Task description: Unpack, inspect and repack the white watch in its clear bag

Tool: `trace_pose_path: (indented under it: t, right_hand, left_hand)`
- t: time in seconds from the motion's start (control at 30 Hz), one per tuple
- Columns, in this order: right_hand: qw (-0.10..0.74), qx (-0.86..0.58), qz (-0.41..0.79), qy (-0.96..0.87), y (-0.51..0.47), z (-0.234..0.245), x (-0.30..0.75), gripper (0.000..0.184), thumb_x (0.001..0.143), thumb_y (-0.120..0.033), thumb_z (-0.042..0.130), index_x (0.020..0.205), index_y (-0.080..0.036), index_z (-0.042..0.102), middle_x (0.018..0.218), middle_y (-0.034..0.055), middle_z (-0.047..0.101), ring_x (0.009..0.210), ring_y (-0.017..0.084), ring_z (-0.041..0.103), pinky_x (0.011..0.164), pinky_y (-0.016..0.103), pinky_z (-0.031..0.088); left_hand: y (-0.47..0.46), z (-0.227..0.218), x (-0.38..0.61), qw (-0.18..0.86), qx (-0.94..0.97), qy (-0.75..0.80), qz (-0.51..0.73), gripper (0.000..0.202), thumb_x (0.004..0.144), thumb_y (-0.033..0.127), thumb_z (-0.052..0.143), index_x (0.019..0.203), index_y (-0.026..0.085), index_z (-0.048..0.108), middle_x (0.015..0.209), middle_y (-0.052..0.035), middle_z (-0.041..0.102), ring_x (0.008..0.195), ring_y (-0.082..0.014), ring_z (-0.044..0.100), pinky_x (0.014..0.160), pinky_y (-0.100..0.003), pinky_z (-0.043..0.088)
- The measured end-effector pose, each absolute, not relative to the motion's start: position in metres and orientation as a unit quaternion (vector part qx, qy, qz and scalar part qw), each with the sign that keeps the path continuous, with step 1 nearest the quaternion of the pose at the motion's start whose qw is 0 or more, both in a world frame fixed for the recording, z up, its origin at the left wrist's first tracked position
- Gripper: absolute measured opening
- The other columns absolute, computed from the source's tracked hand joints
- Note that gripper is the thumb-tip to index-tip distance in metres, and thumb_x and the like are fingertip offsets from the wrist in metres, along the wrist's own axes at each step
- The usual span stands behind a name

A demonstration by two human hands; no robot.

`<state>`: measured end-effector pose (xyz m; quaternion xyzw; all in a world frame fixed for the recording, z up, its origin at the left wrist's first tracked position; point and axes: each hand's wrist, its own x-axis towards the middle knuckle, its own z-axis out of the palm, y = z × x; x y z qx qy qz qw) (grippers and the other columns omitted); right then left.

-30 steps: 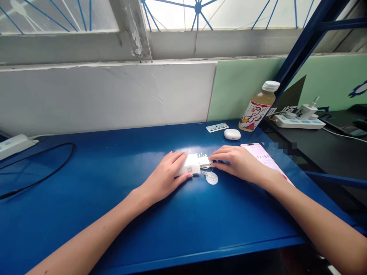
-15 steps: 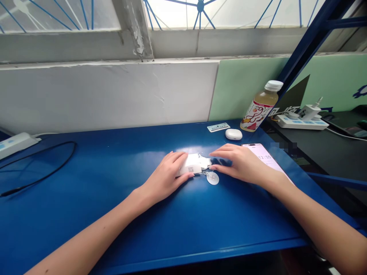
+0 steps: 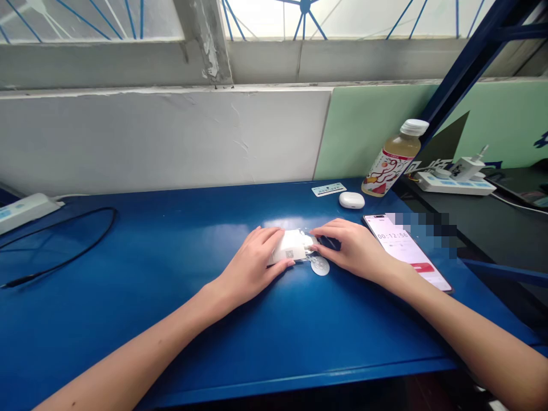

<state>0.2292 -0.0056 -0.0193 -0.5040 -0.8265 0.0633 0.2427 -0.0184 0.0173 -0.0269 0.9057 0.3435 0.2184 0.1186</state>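
On the blue desk, my left hand [image 3: 257,260] grips a small white box [image 3: 285,246] printed with a square code, thumb on the near side and fingers over the far side. Out of the box's right end sticks a small white object [image 3: 309,242], whose kind I cannot make out. My right hand [image 3: 353,245] has its thumb and fingertips closed around the end of that object. A round, pale, coin-like tag [image 3: 319,265] lies just below it on the desk, close to the right thumb.
Right of my right hand lies a phone [image 3: 398,245] showing a running timer. Behind are a white earbud case [image 3: 351,200], a printed card [image 3: 329,189] and a drink bottle [image 3: 391,160]. A black cable [image 3: 85,251] and a power strip [image 3: 28,212] are at left. A blue post [image 3: 462,63] slants up at right.
My right hand has moved slightly left, its fingertips closer around the white object and nearer the box. More of the phone shows now. The view has shifted a little.
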Motion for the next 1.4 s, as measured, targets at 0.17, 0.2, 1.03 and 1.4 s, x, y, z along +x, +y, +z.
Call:
trace_pose_path:
  t: [0.17,0.2,1.03,1.4]
  right_hand:
    - [0.251,-0.527,0.043,-0.811,-0.009,-0.021,0.222,0.014,0.089,-0.028,0.064,0.092,-0.018,0.073,0.087,0.008,0.076,0.084,0.026,0.068,0.074,0.037,0.053]
    - [0.259,-0.526,0.053,-0.808,-0.01,-0.021,0.221,0.015,0.089,-0.028,0.064,0.094,-0.018,0.073,0.089,0.0086,0.076,0.086,0.026,0.068,0.076,0.037,0.053]
    - [0.236,-0.547,0.06,-0.801,-0.012,-0.004,0.235,0.036,0.09,-0.023,0.051,0.124,-0.019,0.063,0.103,0.0071,0.076,0.094,0.027,0.071,0.079,0.04,0.054]
    - [0.32,-0.508,0.292,-0.745,-0.014,0.002,0.228,0.03,0.093,-0.027,0.054,0.119,-0.018,0.065,0.099,0.0056,0.077,0.089,0.019,0.073,0.076,0.029,0.058]
  left_hand:
    - [0.015,-0.026,-0.017,0.11,0.905,0.35,0.213,0.041,0.095,0.038,0.058,0.129,0.015,0.052,0.131,-0.0138,0.06,0.123,-0.0304,0.054,0.111,-0.053,0.036]
    - [0.015,-0.026,-0.016,0.109,0.906,0.349,0.213,0.041,0.095,0.038,0.058,0.128,0.015,0.052,0.131,-0.0141,0.06,0.123,-0.0307,0.054,0.11,-0.053,0.036]
    - [0.011,-0.019,-0.018,0.074,0.935,0.345,0.009,0.071,0.103,0.054,0.026,0.154,0.005,0.021,0.161,-0.0191,0.021,0.15,-0.0315,0.013,0.119,-0.053,0.016]
    - [0.011,-0.022,-0.018,0.077,0.933,0.351,0.019,0.072,0.102,0.056,0.026,0.153,0.006,0.022,0.16,-0.0185,0.023,0.15,-0.0309,0.015,0.12,-0.051,0.015]
